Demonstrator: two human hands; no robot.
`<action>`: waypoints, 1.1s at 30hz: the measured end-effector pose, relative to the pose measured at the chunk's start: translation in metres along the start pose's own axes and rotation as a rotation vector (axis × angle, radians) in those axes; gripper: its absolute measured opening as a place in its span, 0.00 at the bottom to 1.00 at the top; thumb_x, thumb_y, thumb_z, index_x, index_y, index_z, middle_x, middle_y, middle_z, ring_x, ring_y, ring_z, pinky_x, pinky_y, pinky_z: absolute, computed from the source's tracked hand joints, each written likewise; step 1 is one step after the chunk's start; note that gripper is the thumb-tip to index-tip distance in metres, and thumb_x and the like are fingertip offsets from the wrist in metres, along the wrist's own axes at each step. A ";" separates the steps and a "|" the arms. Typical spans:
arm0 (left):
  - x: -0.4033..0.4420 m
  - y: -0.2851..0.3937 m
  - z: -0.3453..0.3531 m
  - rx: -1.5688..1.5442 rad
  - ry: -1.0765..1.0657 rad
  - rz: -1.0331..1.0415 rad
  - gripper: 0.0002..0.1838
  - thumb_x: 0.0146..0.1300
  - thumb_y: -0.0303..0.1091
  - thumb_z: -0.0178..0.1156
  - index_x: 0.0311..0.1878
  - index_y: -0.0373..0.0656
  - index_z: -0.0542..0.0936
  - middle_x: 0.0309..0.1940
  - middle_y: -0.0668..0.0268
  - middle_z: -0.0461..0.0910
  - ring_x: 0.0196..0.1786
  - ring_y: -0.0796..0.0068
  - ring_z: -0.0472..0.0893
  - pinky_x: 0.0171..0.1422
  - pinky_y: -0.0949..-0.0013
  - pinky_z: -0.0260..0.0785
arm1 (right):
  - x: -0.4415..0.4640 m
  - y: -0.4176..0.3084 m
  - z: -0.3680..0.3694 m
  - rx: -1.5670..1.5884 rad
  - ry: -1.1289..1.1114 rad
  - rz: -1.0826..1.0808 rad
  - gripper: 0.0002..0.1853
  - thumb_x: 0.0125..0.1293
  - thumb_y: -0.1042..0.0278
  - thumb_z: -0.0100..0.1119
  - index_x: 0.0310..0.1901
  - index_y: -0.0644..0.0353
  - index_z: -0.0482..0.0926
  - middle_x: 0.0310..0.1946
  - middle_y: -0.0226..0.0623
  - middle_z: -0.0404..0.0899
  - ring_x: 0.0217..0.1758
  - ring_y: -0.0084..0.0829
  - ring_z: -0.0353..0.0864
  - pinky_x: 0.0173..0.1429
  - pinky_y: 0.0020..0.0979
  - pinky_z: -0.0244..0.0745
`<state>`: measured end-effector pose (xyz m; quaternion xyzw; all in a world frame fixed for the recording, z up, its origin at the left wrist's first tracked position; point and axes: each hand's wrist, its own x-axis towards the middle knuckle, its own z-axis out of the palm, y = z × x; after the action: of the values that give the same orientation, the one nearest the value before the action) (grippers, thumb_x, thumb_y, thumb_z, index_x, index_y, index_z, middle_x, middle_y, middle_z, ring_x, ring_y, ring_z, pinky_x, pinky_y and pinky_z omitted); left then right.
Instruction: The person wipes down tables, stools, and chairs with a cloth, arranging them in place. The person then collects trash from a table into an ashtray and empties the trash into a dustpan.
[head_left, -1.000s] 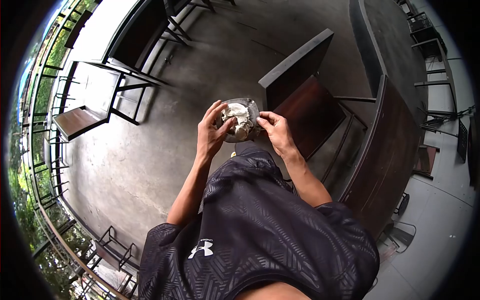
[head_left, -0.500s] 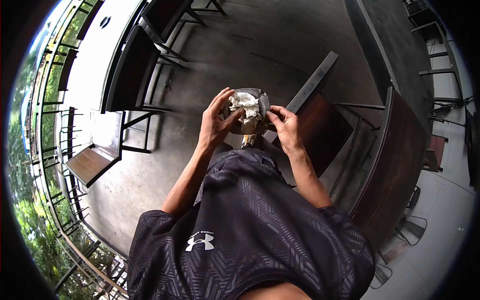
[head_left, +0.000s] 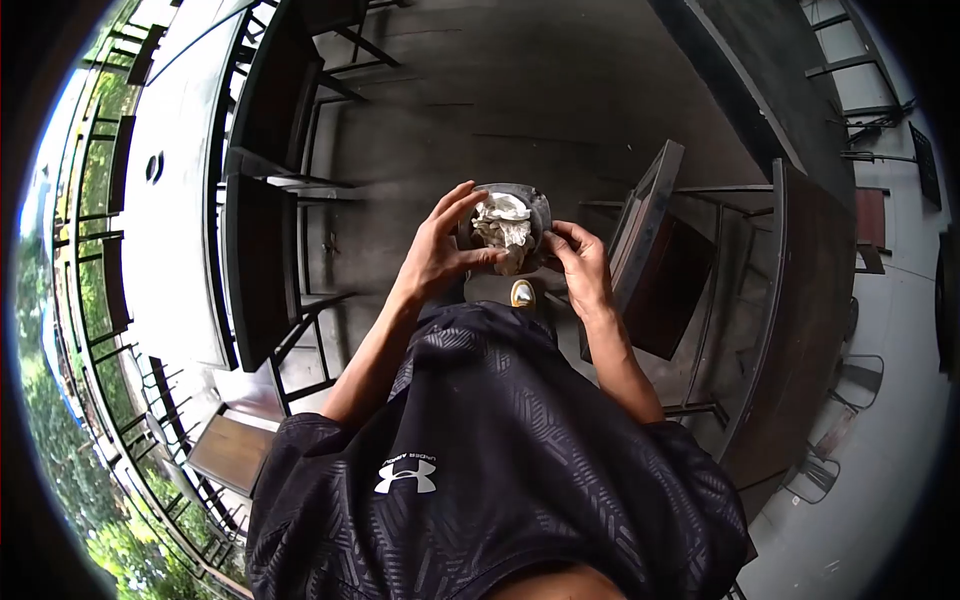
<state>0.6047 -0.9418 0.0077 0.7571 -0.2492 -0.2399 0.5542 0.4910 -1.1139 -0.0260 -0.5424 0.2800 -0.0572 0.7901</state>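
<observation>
A dark grey, roundish dish [head_left: 541,212] is held up in front of my body, with crumpled white tissue [head_left: 503,222] heaped in it. My left hand [head_left: 436,246] is curled around the dish's left side, fingers at the upper rim and thumb stretched across to the lower part of the tissue. On the opposite side, my right hand [head_left: 582,264] pinches the rim between thumb and fingers. A brownish part of the heap shows near the bottom; I cannot make out what it is.
Dark high chairs [head_left: 262,270] line a long white counter [head_left: 180,220] on my left. To the right stand a tilted dark wooden piece of furniture [head_left: 665,275] and a long dark table [head_left: 785,330]. My shoe [head_left: 522,293] shows on the grey floor below.
I have moved forward, with the furniture shifting in view. The dish stays between my hands. My left thumb has moved from the tissue's middle to its lower part.
</observation>
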 end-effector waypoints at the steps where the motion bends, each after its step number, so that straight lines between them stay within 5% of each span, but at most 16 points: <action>1: 0.009 -0.002 -0.012 -0.002 -0.006 0.010 0.33 0.44 0.37 0.71 0.56 0.42 0.72 0.62 0.57 0.64 0.62 0.60 0.67 0.62 0.63 0.64 | 0.008 0.000 0.010 0.028 0.025 -0.004 0.11 0.61 0.73 0.56 0.44 0.70 0.76 0.33 0.31 0.79 0.35 0.17 0.74 0.42 0.18 0.70; 16: 0.142 -0.028 -0.115 0.151 -0.082 0.013 0.33 0.42 0.34 0.72 0.55 0.43 0.73 0.62 0.58 0.64 0.59 0.62 0.70 0.59 0.63 0.68 | 0.133 -0.018 0.098 0.034 0.166 -0.050 0.12 0.61 0.73 0.57 0.44 0.68 0.76 0.35 0.30 0.78 0.37 0.16 0.73 0.44 0.18 0.67; 33: 0.437 0.001 -0.098 0.206 0.052 0.063 0.32 0.42 0.28 0.69 0.56 0.45 0.73 0.60 0.58 0.65 0.58 0.63 0.72 0.58 0.65 0.69 | 0.411 -0.150 0.028 -0.061 0.114 -0.135 0.12 0.59 0.73 0.58 0.43 0.68 0.78 0.34 0.29 0.79 0.37 0.16 0.72 0.42 0.19 0.68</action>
<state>0.9997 -1.1530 -0.0034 0.8076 -0.2819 -0.1757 0.4873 0.8806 -1.3134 -0.0422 -0.5796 0.2887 -0.1325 0.7505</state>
